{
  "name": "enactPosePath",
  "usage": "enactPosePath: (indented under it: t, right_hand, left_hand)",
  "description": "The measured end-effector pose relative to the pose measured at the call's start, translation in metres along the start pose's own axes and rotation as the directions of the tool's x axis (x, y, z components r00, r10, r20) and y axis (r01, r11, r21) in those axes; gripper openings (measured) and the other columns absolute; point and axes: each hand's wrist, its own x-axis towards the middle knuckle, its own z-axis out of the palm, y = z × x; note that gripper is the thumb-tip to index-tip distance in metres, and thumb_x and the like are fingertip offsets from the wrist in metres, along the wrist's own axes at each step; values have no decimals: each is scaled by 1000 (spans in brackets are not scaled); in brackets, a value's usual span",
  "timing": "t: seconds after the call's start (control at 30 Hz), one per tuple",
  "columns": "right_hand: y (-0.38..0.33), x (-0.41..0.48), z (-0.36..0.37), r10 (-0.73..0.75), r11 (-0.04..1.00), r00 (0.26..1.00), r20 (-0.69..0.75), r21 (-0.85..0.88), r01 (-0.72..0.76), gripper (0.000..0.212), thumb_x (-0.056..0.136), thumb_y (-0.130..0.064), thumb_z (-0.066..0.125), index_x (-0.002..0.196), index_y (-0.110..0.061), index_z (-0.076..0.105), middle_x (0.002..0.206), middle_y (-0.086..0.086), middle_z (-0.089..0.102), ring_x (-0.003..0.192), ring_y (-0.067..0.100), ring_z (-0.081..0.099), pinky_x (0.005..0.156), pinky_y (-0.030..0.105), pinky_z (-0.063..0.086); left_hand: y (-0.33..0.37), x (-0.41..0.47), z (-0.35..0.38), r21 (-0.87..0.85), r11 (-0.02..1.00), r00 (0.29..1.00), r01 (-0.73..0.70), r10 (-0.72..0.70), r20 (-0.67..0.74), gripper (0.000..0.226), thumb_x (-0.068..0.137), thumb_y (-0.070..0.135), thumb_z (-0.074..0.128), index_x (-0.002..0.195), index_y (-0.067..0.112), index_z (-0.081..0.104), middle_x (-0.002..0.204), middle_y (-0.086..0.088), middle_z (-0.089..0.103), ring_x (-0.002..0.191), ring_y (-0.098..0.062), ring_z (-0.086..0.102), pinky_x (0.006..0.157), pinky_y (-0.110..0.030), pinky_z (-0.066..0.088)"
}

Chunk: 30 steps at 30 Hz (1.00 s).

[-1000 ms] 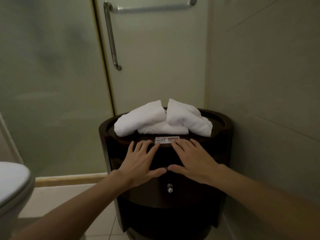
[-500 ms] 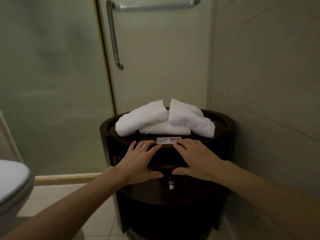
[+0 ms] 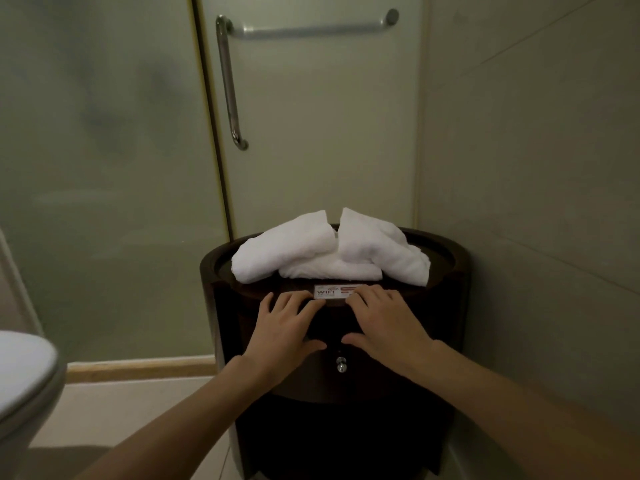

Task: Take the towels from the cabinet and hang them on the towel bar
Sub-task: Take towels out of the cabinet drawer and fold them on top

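Observation:
Folded white towels [image 3: 325,251] lie in a heap on top of a round dark wooden cabinet [image 3: 450,292] in the corner. My left hand [image 3: 284,334] and my right hand [image 3: 384,327] reach side by side over the cabinet's front edge, fingers straight and spread, just short of the towels. My right fingertips cover part of a small WIFI card [image 3: 329,292]. Neither hand holds anything. A metal towel bar [image 3: 311,29] runs across the frosted glass door high above the cabinet.
A vertical metal door handle [image 3: 228,84] hangs on the glass door left of the bar. A white toilet [image 3: 24,372] stands at the lower left. The tiled wall [image 3: 536,168] is close on the right. A small knob [image 3: 341,364] sits on the cabinet front.
Both hands have crept forward and up along the cabinet front toward the towels; my right fingertips now overlap the WIFI card. The towels have not moved.

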Motion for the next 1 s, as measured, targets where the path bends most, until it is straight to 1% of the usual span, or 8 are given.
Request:
enactPosePath:
  t: [0.13,0.23,0.33,0.53,0.7,0.83,1.0]
  right_hand:
    - [-1,3,6,43,999,998,-36,-18,-43,63,62,-54,79,107,-14,61,106,6,65,94,25,62,77,40,53]
    - [-2,4,7,48,998,998,-47,-30,-49,63,58,-53,82,103,-13,62,99,7,65,87,24,62,71,38,53]
    - [-4,5,7,54,997,996,-71,-46,-57,63,53,-52,85,98,-13,62,93,6,65,81,23,62,66,37,53]
    - [-7,9,8,77,995,990,-117,-59,-84,67,40,-50,90,89,-14,64,84,5,65,72,21,62,57,35,50]
    - [-7,11,9,80,995,987,-137,-55,-89,65,39,-47,91,87,-14,63,82,5,64,70,21,60,56,35,49]
    - [-9,12,10,85,994,985,-150,-55,-94,65,39,-46,92,87,-13,63,82,6,63,71,22,60,57,36,49]
    - [-8,10,12,83,994,986,-142,-53,-91,66,42,-46,91,91,-13,63,84,6,64,72,21,61,58,35,50]
  left_hand:
    - [1,0,2,39,999,999,-2,4,-52,80,53,55,83,122,27,52,113,1,63,106,-22,63,88,-54,50]
    - [2,-2,3,57,998,998,5,-2,-66,80,52,53,84,121,27,54,112,2,64,104,-22,64,88,-53,50]
    - [4,0,3,37,999,997,16,-13,-74,78,52,49,86,119,26,53,111,1,64,102,-23,64,88,-53,49]
    - [6,4,4,28,998,997,51,-50,-56,77,51,47,87,115,27,50,107,0,64,97,-24,63,85,-53,51]
    - [9,4,6,34,997,996,64,-62,-63,74,50,46,88,113,26,53,105,-1,64,95,-25,64,84,-53,51]
    - [11,5,5,31,997,994,71,-69,-83,75,49,44,88,112,25,51,102,-2,64,92,-25,64,82,-52,52]
    - [13,3,4,20,997,995,73,-72,-70,75,51,43,89,114,25,52,106,-2,65,96,-25,64,85,-54,51]
